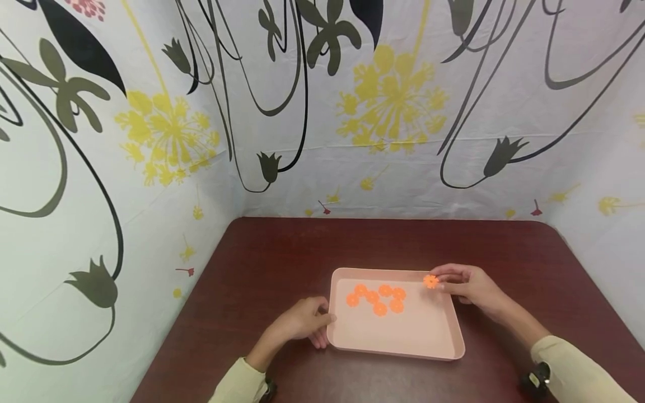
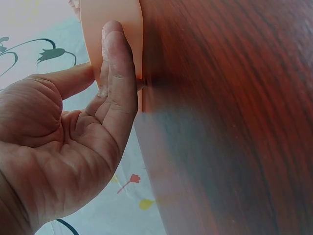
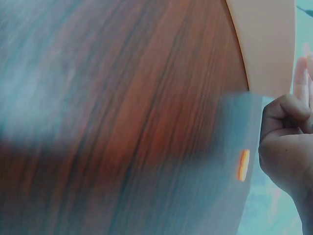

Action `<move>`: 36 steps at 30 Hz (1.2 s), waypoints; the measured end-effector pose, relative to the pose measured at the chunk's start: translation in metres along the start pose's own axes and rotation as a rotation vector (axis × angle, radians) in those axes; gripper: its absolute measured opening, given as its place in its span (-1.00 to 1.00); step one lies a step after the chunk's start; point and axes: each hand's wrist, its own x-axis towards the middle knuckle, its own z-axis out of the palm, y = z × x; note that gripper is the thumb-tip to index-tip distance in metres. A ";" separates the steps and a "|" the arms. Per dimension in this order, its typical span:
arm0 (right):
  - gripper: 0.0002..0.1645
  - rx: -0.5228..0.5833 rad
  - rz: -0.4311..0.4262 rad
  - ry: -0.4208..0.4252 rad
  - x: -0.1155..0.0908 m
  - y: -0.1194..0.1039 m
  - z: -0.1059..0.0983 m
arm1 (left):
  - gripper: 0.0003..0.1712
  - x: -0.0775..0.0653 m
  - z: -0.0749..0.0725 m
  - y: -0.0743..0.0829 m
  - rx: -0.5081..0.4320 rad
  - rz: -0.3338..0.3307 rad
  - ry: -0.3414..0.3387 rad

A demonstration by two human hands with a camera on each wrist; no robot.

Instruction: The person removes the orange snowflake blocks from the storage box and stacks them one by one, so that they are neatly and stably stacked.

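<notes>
Sleeves (image 1: 579, 366) in a pale yellow-green end behind both hands, with a dark wrist-worn device (image 1: 538, 376) below the right one. Left hand (image 1: 304, 320) grips the near-left side of the pink tray (image 1: 423, 336), its thumb over the rim and its fingers along the outer wall. The tray lies between the two hands on the dark red-brown table (image 1: 292, 252). Inside it, right of the left hand and left of the right one, orange flower-shaped pieces (image 1: 380, 309) sit in a loose cluster, several touching. Farther off, right hand (image 1: 466, 288) pinches one more orange flower piece (image 1: 430, 281) between thumb and fingertips, over the tray's far-right corner. From the right wrist, a thin orange shape (image 3: 243, 165) shows beside the hand; whether it is the pinched piece, I cannot tell. Beyond both hands, past the table's far edge, hangs a white sheet (image 1: 312, 129) printed with yellow blooms and dark stems.
</notes>
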 end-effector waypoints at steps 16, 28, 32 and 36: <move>-0.38 0.050 0.090 0.237 -0.022 0.019 -0.048 | -0.82 0.001 0.002 0.001 0.005 -0.007 -0.003; -0.29 -0.077 0.196 0.252 -0.023 0.024 -0.053 | -0.83 0.003 0.002 -0.001 0.010 -0.002 0.003; -0.26 -0.108 0.202 0.242 -0.020 0.025 -0.051 | -0.83 0.003 0.002 -0.001 0.012 -0.005 0.004; -0.25 -0.118 0.207 0.237 -0.016 0.025 -0.049 | -0.83 0.002 0.001 -0.002 0.007 0.001 0.002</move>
